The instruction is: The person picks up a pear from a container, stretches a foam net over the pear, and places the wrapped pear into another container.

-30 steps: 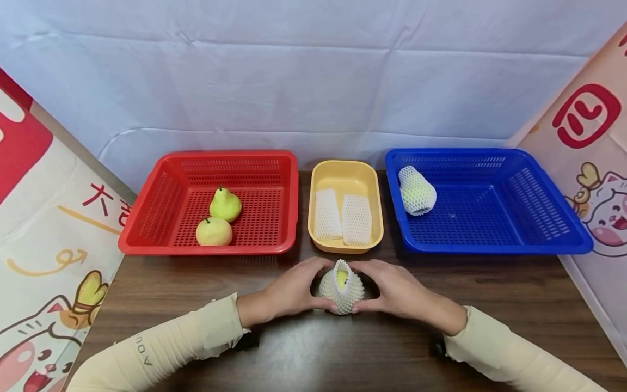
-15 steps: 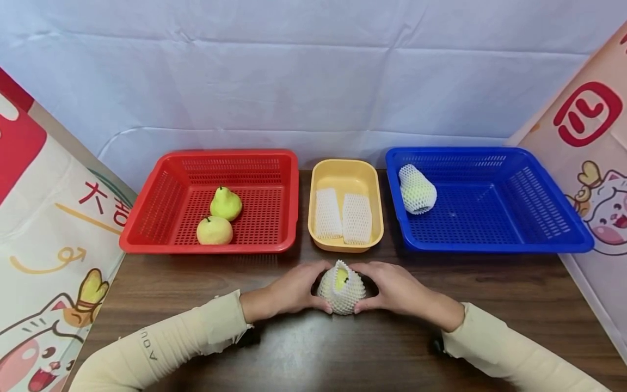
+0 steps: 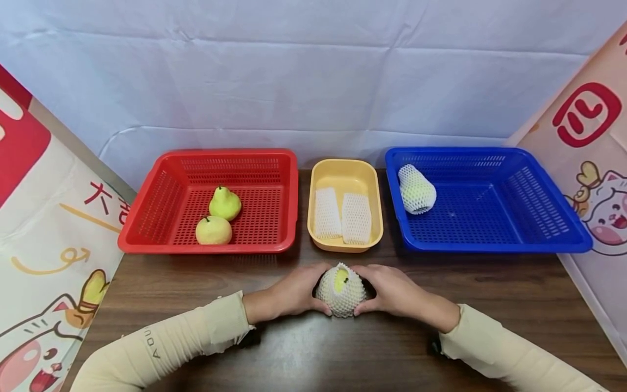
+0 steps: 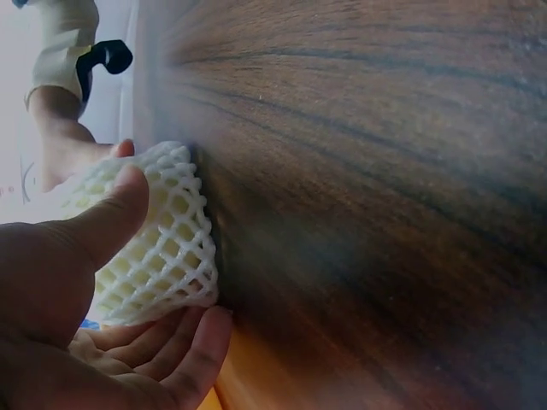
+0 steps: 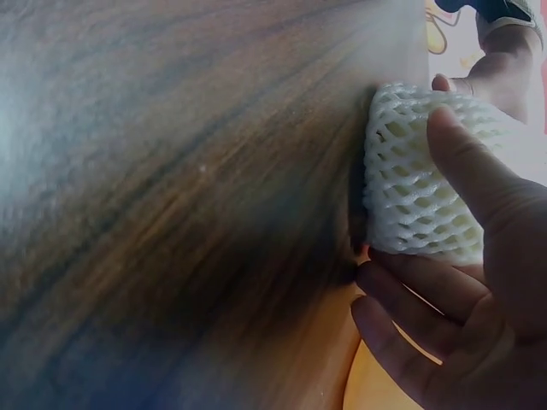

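Seemingly halfway, left hand (image 3: 294, 289) and right hand (image 3: 398, 291) curl fingers round a netted fruit (image 3: 342, 296) near two spare nets (image 3: 356, 218), a blue basket (image 3: 495, 246) holding one netted pear (image 3: 417, 191), a red basket (image 3: 254, 249) two bare fruits (image 3: 225, 203).

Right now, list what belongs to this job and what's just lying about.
Likely in the job:
held netted fruit, between left grip and right grip
pear, round fruit, red basket
foam nets, yellow tray
second netted fruit, blue basket

Likely only background:
backdrop cloth
cartoon panels
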{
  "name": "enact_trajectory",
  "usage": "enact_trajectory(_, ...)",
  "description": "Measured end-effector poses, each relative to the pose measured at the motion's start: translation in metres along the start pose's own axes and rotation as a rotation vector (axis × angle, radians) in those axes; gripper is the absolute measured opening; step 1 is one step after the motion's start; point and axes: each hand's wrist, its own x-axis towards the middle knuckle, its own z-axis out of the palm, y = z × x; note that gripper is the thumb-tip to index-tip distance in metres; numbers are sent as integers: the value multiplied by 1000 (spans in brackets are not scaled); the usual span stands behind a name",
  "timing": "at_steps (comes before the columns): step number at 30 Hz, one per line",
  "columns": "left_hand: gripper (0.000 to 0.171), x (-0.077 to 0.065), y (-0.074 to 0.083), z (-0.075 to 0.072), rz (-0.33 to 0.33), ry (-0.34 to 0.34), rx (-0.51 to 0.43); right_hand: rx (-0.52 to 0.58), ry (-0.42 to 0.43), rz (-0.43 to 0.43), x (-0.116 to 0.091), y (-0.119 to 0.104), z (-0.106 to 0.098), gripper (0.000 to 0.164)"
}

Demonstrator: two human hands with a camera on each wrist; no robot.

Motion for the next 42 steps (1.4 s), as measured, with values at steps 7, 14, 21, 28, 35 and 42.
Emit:
enact_trajectory(7, 83, 0, 0, 4, -3, 17, 11, -2, 15, 2, 1, -1, 3, 81)
enact_trajectory(14, 83, 0, 0, 5, 16, 31, 35, -8, 26, 9, -1, -3, 3, 80)
enact_trajectory(21, 81, 0, -1, 3, 15, 15, 26, 32, 33, 7, -1, -2, 4, 81)
enact_trajectory(28, 82, -3, 1, -7, 42, 13, -23, 137, 33, 1, 1, 0, -1, 83)
enact_trajectory(35, 83, -2, 2, -18, 85, 47, -71, 180, 52, 0, 4, 0, -12, 81)
enact_trajectory(42, 80, -3, 1, -27, 94, 75, -180, 341, 64, -4, 6, -2, -23, 81)
